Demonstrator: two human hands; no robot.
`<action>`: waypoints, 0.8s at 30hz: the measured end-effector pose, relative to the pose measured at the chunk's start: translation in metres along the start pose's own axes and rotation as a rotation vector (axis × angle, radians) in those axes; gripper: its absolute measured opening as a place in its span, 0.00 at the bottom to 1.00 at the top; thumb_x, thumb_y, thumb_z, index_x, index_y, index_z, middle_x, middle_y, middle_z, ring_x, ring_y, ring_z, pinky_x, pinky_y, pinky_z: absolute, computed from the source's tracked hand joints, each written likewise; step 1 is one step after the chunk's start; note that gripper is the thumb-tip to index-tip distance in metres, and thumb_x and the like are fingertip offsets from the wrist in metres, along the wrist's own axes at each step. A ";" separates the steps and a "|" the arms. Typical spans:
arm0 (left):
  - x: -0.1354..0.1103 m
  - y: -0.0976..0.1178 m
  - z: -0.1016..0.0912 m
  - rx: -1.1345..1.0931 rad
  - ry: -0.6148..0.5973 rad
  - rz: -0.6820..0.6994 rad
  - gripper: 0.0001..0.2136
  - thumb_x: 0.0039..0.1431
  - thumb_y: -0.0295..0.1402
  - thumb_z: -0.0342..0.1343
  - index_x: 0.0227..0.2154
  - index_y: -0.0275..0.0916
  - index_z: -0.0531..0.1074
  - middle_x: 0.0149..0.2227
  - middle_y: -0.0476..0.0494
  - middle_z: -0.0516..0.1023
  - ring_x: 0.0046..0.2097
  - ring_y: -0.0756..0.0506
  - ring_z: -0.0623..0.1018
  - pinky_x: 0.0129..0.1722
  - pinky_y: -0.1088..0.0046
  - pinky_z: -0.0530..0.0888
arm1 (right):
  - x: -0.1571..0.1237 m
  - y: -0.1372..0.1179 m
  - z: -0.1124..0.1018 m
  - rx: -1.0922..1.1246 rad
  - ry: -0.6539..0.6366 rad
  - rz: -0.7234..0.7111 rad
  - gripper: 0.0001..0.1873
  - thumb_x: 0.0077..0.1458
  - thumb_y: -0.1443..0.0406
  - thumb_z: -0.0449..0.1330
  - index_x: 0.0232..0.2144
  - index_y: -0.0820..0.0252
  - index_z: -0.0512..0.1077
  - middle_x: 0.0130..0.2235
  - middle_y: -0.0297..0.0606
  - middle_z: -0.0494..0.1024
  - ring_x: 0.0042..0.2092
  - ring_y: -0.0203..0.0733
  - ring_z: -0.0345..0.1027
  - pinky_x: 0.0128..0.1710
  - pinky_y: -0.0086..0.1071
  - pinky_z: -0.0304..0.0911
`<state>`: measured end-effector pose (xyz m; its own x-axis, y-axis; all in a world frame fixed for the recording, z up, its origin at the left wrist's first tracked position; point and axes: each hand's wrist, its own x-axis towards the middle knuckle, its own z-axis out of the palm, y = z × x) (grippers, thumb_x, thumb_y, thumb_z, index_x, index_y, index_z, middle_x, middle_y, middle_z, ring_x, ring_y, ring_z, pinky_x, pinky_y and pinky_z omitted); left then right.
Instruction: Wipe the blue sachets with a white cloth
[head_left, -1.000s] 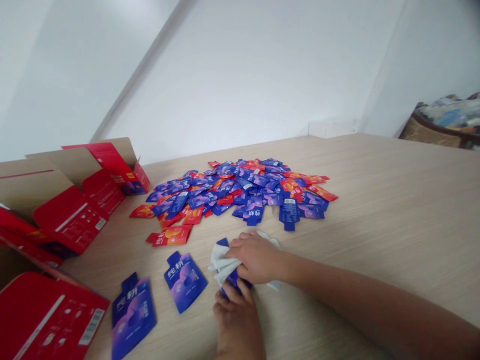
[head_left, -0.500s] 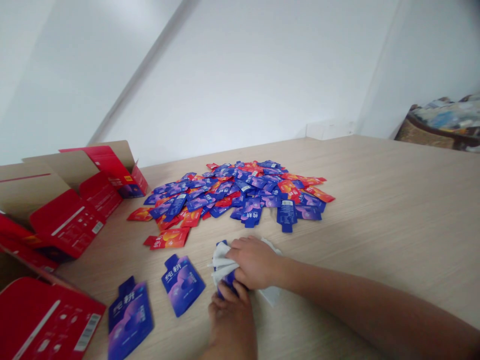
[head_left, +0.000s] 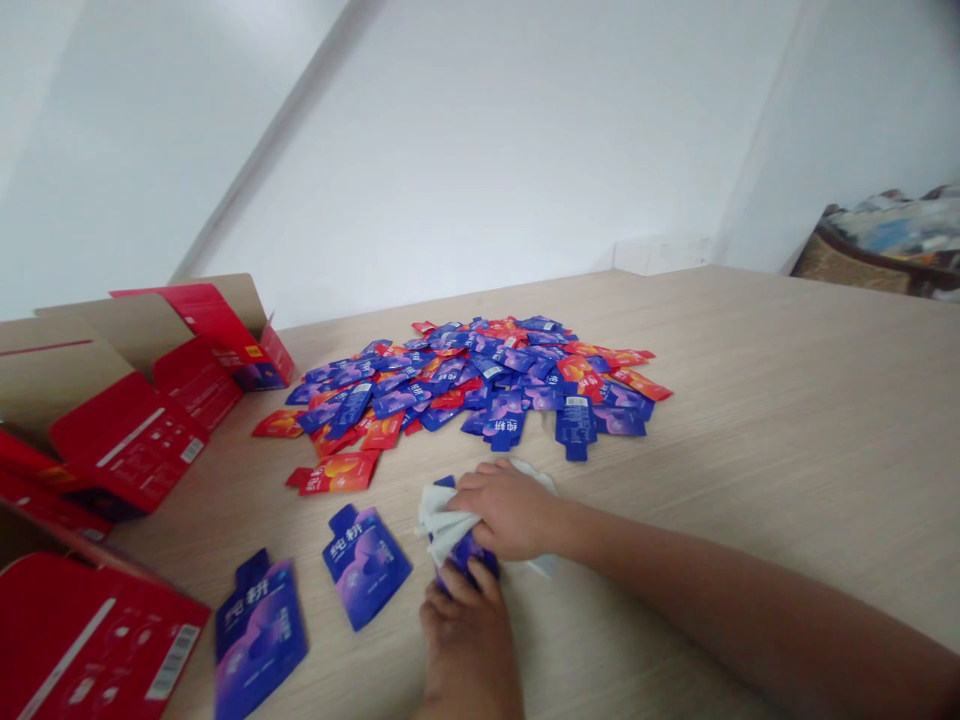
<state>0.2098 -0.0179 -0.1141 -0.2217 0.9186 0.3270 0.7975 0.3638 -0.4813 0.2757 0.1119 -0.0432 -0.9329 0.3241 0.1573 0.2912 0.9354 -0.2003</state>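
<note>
Near the front of the table, a blue-purple pouch [head_left: 466, 548] lies flat, partly covered by a white cloth [head_left: 442, 515]. My right hand [head_left: 510, 510] grips the bunched cloth and presses it onto the pouch; some of the cloth sticks out behind the hand. With curled fingers on the pouch's lower edge, my left hand [head_left: 469, 620] holds it against the table. Two more blue pouches lie face up to the left: one nearby [head_left: 366, 568], the other [head_left: 261, 635] closer to the red boxes.
A wide heap of blue and red pouches [head_left: 465, 375] spreads across the table [head_left: 750, 400] beyond my hands. A single red pouch [head_left: 339, 473] lies at its near edge. Several open red boxes [head_left: 127, 440] line the left side. A white wall [head_left: 525, 150] stands behind.
My right hand and the cloth have shifted slightly up, and more of the pouch shows beneath them. My left hand stays at its lower edge. The two pouches on the left lie as before.
</note>
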 end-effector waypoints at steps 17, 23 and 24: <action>0.000 0.000 -0.004 0.023 0.025 -0.014 0.18 0.54 0.18 0.46 0.41 0.37 0.76 0.38 0.29 0.80 0.38 0.37 0.79 0.34 0.65 0.71 | -0.003 -0.003 0.006 0.017 0.036 -0.068 0.19 0.52 0.63 0.54 0.49 0.53 0.68 0.46 0.39 0.72 0.45 0.45 0.60 0.47 0.41 0.50; -0.002 0.000 0.000 0.109 0.131 0.006 0.19 0.51 0.17 0.48 0.39 0.40 0.78 0.42 0.27 0.78 0.36 0.38 0.79 0.33 0.67 0.70 | -0.003 0.005 0.002 -0.006 0.126 0.092 0.23 0.53 0.67 0.54 0.52 0.54 0.65 0.50 0.41 0.69 0.49 0.46 0.57 0.47 0.41 0.50; -0.002 0.000 -0.001 0.114 0.132 0.008 0.19 0.51 0.16 0.48 0.39 0.40 0.78 0.42 0.27 0.78 0.37 0.37 0.79 0.33 0.67 0.70 | -0.004 0.004 0.001 0.006 0.152 0.086 0.23 0.53 0.67 0.54 0.52 0.54 0.64 0.50 0.41 0.69 0.49 0.46 0.57 0.47 0.41 0.50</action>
<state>0.2110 -0.0200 -0.1145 -0.1338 0.8960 0.4235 0.7288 0.3785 -0.5706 0.2802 0.1141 -0.0455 -0.8616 0.4213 0.2833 0.3673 0.9025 -0.2250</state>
